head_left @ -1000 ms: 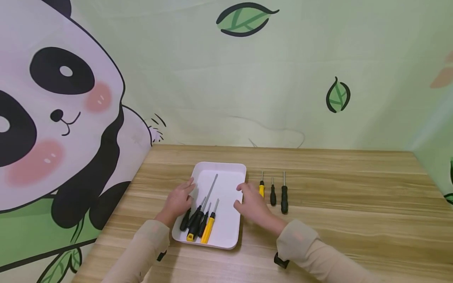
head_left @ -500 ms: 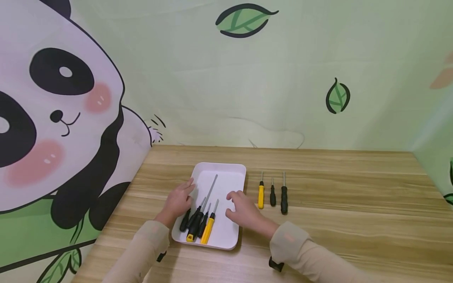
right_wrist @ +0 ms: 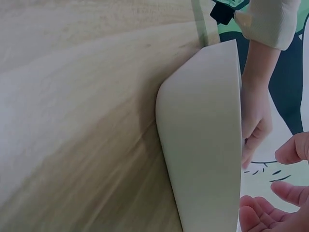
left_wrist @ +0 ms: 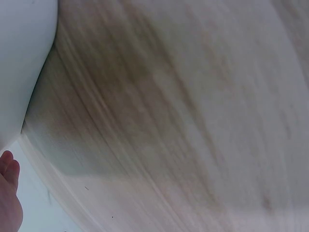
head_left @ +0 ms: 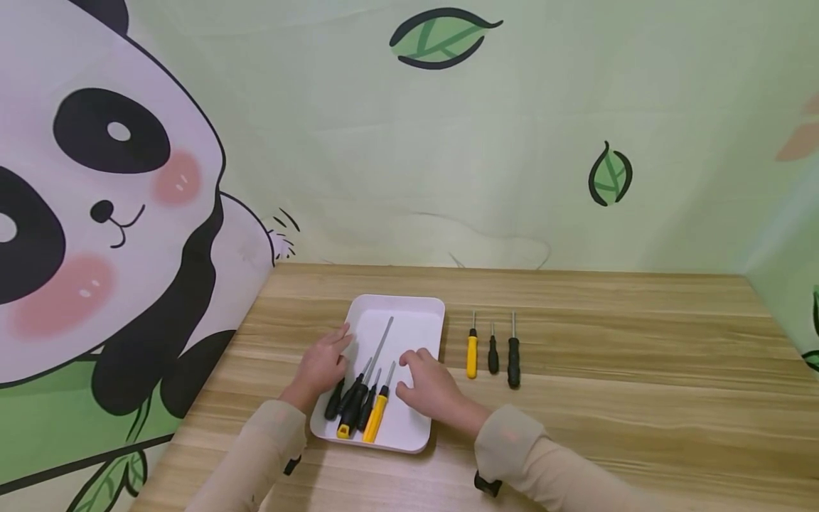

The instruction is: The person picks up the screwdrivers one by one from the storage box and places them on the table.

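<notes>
A white tray (head_left: 409, 419) lies in the middle of the head view. In its near left part several screwdrivers lie side by side: a yellow-handled screwdriver (head_left: 376, 418), a black screwdriver with a yellow butt end (head_left: 351, 412) and other black ones. My left hand (head_left: 322, 363) rests at the tray's left rim, fingers stretched along it. Above the tray's right half hovers my right hand (head_left: 430, 384), holding nothing, thumb and fingers apart and loosely bent. The right wrist view shows its fingers (right_wrist: 258, 212) beyond the tray wall.
Right of the tray, three screwdrivers stand in a row, tips away: a yellow screwdriver (head_left: 472, 355), a small black screwdriver (head_left: 493, 354) and a larger black screwdriver (head_left: 515, 363). A wooden table (head_left: 640, 398) carries everything. Behind it hangs a printed panda backdrop (head_left: 307, 142).
My right hand has moved left, from beside the tray's right rim to over its inside, uncovering the yellow screwdriver on the table. The left hand has stayed put.
</notes>
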`<state>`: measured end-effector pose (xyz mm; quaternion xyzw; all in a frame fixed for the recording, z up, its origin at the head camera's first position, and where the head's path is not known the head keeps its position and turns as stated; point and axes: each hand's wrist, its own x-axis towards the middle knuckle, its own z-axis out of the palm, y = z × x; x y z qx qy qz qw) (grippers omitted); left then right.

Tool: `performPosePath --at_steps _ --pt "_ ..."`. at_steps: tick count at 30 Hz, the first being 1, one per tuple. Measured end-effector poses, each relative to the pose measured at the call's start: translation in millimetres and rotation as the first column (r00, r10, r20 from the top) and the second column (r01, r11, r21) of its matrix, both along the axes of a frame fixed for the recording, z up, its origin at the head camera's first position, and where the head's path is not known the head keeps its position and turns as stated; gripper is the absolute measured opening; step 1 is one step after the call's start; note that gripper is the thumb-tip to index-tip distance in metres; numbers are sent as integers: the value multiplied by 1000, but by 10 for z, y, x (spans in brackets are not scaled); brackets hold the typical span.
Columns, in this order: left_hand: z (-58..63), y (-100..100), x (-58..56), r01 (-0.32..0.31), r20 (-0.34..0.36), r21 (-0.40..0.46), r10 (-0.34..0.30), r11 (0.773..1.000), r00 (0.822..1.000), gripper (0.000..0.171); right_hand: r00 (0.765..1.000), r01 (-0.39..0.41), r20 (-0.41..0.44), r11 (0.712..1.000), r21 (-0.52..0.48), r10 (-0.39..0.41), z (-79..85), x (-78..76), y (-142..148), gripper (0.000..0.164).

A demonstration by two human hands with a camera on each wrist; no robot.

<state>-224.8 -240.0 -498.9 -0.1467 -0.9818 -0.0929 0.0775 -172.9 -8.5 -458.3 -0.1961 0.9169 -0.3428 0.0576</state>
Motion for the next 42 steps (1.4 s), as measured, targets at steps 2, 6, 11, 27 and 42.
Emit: performPosePath --at_steps 2,6,11,27,42 --pt "3 2 1 1 -1 1 -1 1000 1000 42 1000 0 -4 1000 -14 0 -6 11 -32 31" --pt "7 4 3 4 -3 3 -4 1000 1000 43 1000 4 -9 1000 -29 -4 -32 29 -94 30" --pt "13 3 10 5 -1 12 -5 1000 1000 43 1000 10 9 999 -50 -9 -70 49 -168 30" --pt "29 1 2 10 -8 13 -10 1000 1000 43 993 67 100 995 -75 -59 -237 121 -334 31" --pt "10 -7 6 22 -23 16 -22 1000 999 44 989 128 84 990 -67 -122 -379 165 -452 35"
